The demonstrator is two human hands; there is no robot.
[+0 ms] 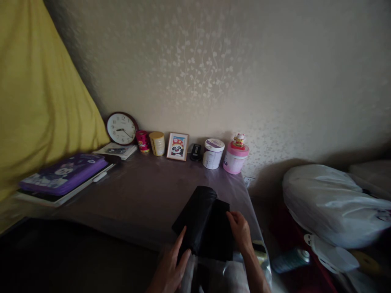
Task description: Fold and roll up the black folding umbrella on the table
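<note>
A roll of black plastic bags point(198, 211) lies at the table's front right, with a loose flap point(217, 240) unrolled toward the right. My left hand point(172, 264) grips the near end of the roll, thumb and fingers on either side of it. The outer edge of the flap is pinched between the thumb and fingers of my right hand point(240, 231). Clear plastic point(235, 274) shows below the flap, between my forearms; what it belongs to is hard to make out.
Along the wall stand a clock point(122, 128), a framed panda picture point(177, 146), a white tub point(213, 154) and a pink tub point(235, 158) topped by a cat figurine. Purple folder point(64, 173) lies left. Beyond the table's right edge are a white bag point(330, 203) and a can point(291, 260).
</note>
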